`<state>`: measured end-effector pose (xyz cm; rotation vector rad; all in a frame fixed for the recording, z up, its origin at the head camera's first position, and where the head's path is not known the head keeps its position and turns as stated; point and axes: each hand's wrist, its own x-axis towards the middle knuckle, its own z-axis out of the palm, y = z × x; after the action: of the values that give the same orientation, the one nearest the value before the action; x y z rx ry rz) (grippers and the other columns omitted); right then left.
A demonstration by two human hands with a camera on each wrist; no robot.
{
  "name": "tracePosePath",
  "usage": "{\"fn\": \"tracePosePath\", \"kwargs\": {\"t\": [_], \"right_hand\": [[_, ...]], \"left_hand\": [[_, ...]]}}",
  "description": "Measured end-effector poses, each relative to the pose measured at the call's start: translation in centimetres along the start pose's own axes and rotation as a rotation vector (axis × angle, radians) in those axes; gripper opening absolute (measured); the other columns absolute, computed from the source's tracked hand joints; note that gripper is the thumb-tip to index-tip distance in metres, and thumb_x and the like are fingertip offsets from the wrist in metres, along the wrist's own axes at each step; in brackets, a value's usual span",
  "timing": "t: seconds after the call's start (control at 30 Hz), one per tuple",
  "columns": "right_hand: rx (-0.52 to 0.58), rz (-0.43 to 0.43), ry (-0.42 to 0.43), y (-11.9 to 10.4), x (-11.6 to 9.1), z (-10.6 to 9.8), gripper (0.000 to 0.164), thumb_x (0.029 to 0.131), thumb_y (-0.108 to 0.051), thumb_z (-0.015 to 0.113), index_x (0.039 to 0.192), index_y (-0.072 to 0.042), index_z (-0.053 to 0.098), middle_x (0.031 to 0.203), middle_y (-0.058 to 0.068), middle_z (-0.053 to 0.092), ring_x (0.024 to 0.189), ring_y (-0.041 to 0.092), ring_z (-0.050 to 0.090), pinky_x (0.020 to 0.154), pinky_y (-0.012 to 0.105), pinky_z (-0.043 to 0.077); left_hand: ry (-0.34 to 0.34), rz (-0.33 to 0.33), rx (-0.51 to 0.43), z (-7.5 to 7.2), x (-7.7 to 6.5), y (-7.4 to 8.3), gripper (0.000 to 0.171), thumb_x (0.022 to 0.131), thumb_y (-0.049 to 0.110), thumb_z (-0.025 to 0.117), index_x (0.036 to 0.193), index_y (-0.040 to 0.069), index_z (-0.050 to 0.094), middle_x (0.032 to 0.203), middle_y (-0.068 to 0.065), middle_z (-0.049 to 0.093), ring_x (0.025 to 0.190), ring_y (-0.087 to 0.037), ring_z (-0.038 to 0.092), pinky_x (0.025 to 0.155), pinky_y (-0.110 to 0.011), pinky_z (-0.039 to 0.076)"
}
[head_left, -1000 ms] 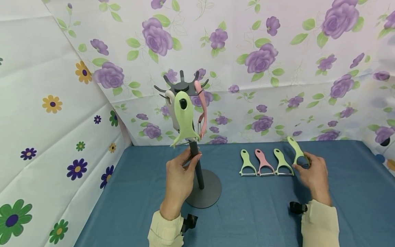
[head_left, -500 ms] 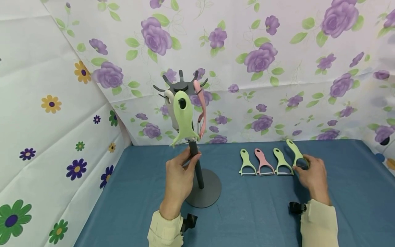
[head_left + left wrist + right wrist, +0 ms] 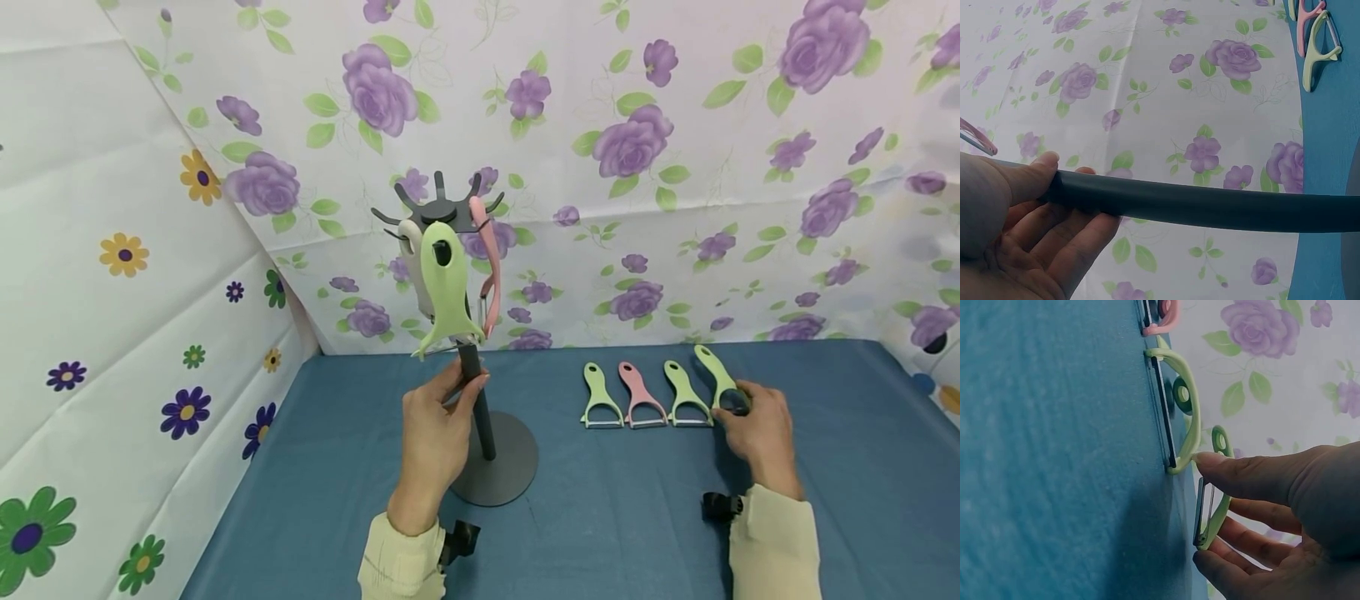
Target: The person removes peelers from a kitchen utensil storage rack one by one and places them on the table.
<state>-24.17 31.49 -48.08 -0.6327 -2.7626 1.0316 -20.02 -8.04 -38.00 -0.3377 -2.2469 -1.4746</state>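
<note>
My left hand point(image 3: 437, 433) grips the dark grey pole point(image 3: 1210, 203) of a stand, thumb on one side and fingers on the other. From the stand's hooked top point(image 3: 442, 212) hang a light green peeler point(image 3: 447, 287), a pink peeler point(image 3: 491, 258) and a whitish utensil point(image 3: 418, 271) partly hidden behind the green one. At the right, my right hand point(image 3: 761, 423) pinches another green peeler point(image 3: 716, 371) by the sides of its blade end, its handle pointing to the back. In the right wrist view this held peeler point(image 3: 1213, 531) is between thumb and fingers, close over the cloth.
Left of the held peeler lie a green peeler point(image 3: 681, 387), a pink peeler point(image 3: 636, 387) and a second green peeler point(image 3: 597, 388) in a row. The stand's round base point(image 3: 510, 475) rests on the blue cloth point(image 3: 600, 517). A flowered curtain point(image 3: 570, 275) rises behind.
My right hand has lowered the green peeler slightly toward the cloth, and its handle end has come down a little. The left hand keeps its grip on the pole.
</note>
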Motion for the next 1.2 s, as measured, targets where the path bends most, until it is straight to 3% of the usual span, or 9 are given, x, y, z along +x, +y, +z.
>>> {"fn": "tracePosePath", "kwargs": {"t": [1.2], "right_hand": [[-0.062, 0.085, -0.012, -0.18, -0.01, -0.13, 0.063, 0.097, -0.006, 0.067, 0.148, 0.015, 0.038, 0.146, 0.042, 0.033, 0.136, 0.057, 0.033, 0.115, 0.069, 0.033]], "left_hand": [[-0.004, 0.011, 0.004, -0.03, 0.01, -0.21, 0.022, 0.101, 0.022, 0.065, 0.118, 0.014, 0.076, 0.112, -0.008, 0.078, 0.107, -0.025, 0.075, 0.087, -0.039, 0.063]]}}
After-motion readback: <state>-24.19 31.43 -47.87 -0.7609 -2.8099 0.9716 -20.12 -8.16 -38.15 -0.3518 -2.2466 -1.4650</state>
